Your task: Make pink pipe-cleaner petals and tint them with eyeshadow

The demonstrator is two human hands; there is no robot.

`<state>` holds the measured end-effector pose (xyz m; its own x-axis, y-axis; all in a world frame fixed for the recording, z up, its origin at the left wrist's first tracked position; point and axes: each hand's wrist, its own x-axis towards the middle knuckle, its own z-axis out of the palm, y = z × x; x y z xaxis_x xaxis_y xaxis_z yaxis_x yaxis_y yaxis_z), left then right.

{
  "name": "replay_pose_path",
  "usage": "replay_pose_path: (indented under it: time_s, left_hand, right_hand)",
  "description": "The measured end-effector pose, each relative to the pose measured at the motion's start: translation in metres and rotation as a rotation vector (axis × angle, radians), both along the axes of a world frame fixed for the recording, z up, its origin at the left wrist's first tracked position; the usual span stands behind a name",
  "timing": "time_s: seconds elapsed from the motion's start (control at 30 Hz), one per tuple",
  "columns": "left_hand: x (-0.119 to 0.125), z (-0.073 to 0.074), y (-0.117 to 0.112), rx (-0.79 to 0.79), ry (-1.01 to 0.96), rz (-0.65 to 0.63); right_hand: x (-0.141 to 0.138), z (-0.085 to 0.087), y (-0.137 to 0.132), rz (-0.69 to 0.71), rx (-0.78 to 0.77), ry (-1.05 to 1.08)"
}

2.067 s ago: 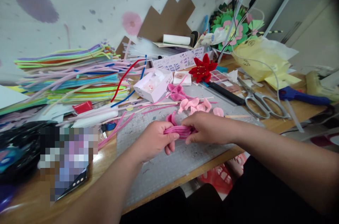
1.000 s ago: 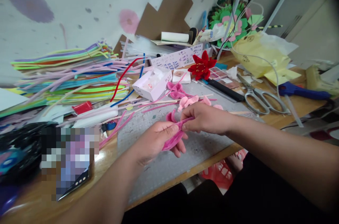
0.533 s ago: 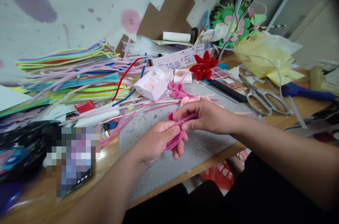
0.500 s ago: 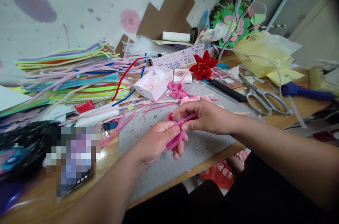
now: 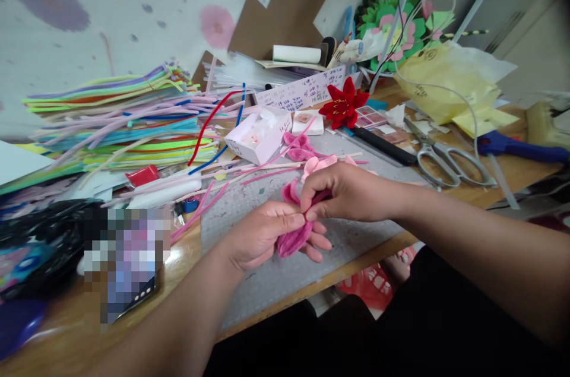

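Over the grey cutting mat (image 5: 249,300) I hold looped pink pipe cleaners (image 5: 294,240) between both hands. My left hand (image 5: 271,231) pinches them from the left with thumb and fingers, its lower fingers stretched out beneath. My right hand (image 5: 333,190) grips the same piece at its middle, thumb and forefinger pressed together; its fingers hide part of the loops. Just behind my hands lie pale pink pipe cleaner loops (image 5: 318,165) and darker pink loops (image 5: 299,145). A finished red pipe cleaner flower (image 5: 344,103) lies farther back.
Bundles of coloured pipe cleaners (image 5: 120,122) pile up at the left. A white box (image 5: 258,136) stands behind the mat. Scissors (image 5: 445,157), a black-handled tool (image 5: 385,147) and a yellow plastic bag (image 5: 445,86) lie to the right. The wooden desk's front edge (image 5: 320,292) runs below my hands.
The fingers of my left hand have spread farther out under the pink loops. My right fingers have closed in nearer to the left thumb. The view has shifted slightly.
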<state>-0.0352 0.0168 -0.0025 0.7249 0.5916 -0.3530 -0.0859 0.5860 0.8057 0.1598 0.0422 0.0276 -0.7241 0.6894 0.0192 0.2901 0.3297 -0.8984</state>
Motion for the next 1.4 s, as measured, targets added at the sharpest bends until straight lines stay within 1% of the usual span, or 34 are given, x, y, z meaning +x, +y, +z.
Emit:
replay_pose_path:
  time_s: [0.13,0.3,0.43,0.5,0.53,0.57,0.6,0.63,0.7,0.73,0.77,0.8,0.87,0.9,0.93,0.97,1.07,1.13,1.2,1.23,1.33,1.4]
  left_hand:
    - [0.0,0.001,-0.001,0.001,0.059,-0.033]
    - [0.0,-0.001,-0.002,0.025,0.141,-0.033]
    - [0.003,-0.004,-0.002,0.009,0.142,0.008]
    - [0.005,-0.004,-0.001,0.007,0.123,0.043]
    - [0.006,-0.004,-0.001,0.018,0.106,0.071]
    - [0.007,-0.003,-0.001,0.046,0.087,0.121]
    - [0.008,-0.002,0.0,0.089,0.068,0.191]
    - [0.009,-0.002,0.0,0.141,0.051,0.275]
    - [0.008,0.0,0.002,0.234,0.017,0.458]
    - [0.008,0.001,0.003,0.26,-0.004,0.538]
    - [0.008,0.002,0.004,0.27,-0.032,0.602]
    - [0.007,0.002,0.004,0.267,-0.064,0.653]
    - [0.007,0.003,0.005,0.24,-0.111,0.723]
    - [0.007,0.003,0.005,0.224,-0.122,0.742]
    - [0.007,0.003,0.004,0.207,-0.125,0.759]
    - [0.008,0.003,0.004,0.195,-0.126,0.774]
    - [0.009,0.002,0.003,0.183,-0.139,0.806]
    - [0.009,0.002,0.003,0.183,-0.145,0.802]
    - [0.008,0.002,0.004,0.193,-0.132,0.784]
    - [0.007,0.003,0.004,0.206,-0.119,0.774]
    - [0.005,0.003,0.006,0.259,-0.087,0.745]
    - [0.004,0.004,0.007,0.292,-0.093,0.727]
  right_hand:
    - [0.001,0.0,-0.001,0.039,0.009,-0.005]
    - [0.0,-0.003,0.002,0.07,-0.001,0.013]
    - [-0.002,-0.003,0.005,0.069,-0.01,-0.007]
    - [-0.003,-0.001,0.005,0.045,0.046,-0.008]
    - [-0.003,-0.001,0.005,0.007,0.1,0.015]
    - [-0.003,-0.001,0.004,-0.066,0.159,0.054]
    - [-0.003,-0.001,0.002,-0.178,0.213,0.11]
    - [-0.003,-0.003,0.001,-0.326,0.251,0.179]
    - [-0.004,-0.008,-0.004,-0.627,0.261,0.287]
    - [-0.006,-0.012,-0.007,-0.708,0.239,0.3]
    - [-0.008,-0.015,-0.01,-0.71,0.207,0.281]
    - [-0.012,-0.019,-0.014,-0.632,0.172,0.24]
    - [-0.023,-0.026,-0.021,-0.355,0.082,0.15]
    - [-0.03,-0.029,-0.025,-0.244,0.034,0.13]
    - [-0.037,-0.031,-0.028,-0.181,-0.021,0.127]
    - [-0.043,-0.034,-0.031,-0.172,-0.078,0.139]
    - [-0.059,-0.038,-0.034,-0.263,-0.261,0.199]
    - [-0.063,-0.038,-0.033,-0.302,-0.336,0.22]
    - [-0.064,-0.037,-0.031,-0.329,-0.299,0.167]
    - [-0.064,-0.037,-0.031,-0.346,-0.238,0.118]
    - [-0.06,-0.038,-0.03,-0.402,0.017,-0.053]
    - [-0.054,-0.039,-0.028,-0.396,0.199,-0.116]
